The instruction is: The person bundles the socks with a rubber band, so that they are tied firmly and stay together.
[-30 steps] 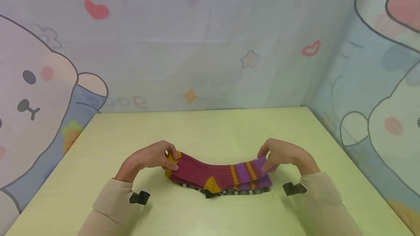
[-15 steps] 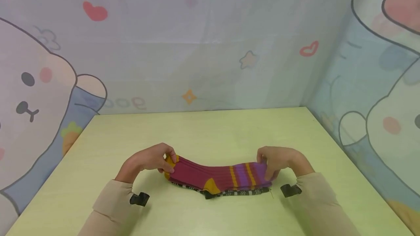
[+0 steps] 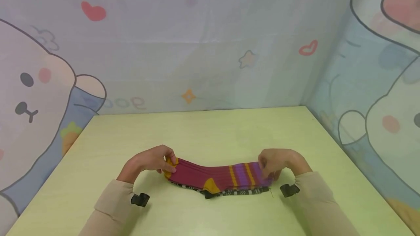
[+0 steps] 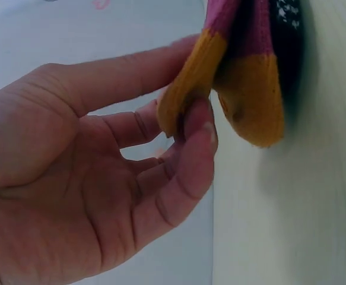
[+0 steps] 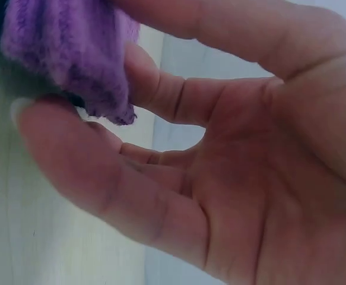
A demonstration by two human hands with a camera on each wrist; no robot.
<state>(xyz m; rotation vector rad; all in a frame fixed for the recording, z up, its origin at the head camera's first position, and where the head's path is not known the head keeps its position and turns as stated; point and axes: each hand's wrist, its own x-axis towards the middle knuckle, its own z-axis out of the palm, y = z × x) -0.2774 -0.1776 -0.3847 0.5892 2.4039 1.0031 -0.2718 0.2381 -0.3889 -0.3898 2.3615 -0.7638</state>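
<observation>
A maroon sock [image 3: 193,174] with a yellow toe and heel and a purple striped cuff lies lengthwise across the table. Under it lies a matching sock, its yellow toe [image 4: 253,101] hanging apart from the upper one in the left wrist view. A black-and-white patterned sock [image 3: 236,192] shows at the bottom of the stack. My left hand [image 3: 153,158] pinches the upper sock's yellow toe, slightly raised, between thumb and fingers. At the other end my right hand [image 3: 279,161] has thumb and fingers curled about the purple cuff [image 5: 72,44]; one fingertip extends below it.
The stack rests on a pale yellow-green table [image 3: 210,130]. A printed cloth backdrop [image 3: 210,46] with cartoon animals rises behind the table and along its sides. Black wrist mounts [image 3: 140,199] sit near both sleeves.
My right hand has come down with the upper cuff, which now lies flat over the cuff beneath. My left hand has lowered slightly, still holding the toe.
</observation>
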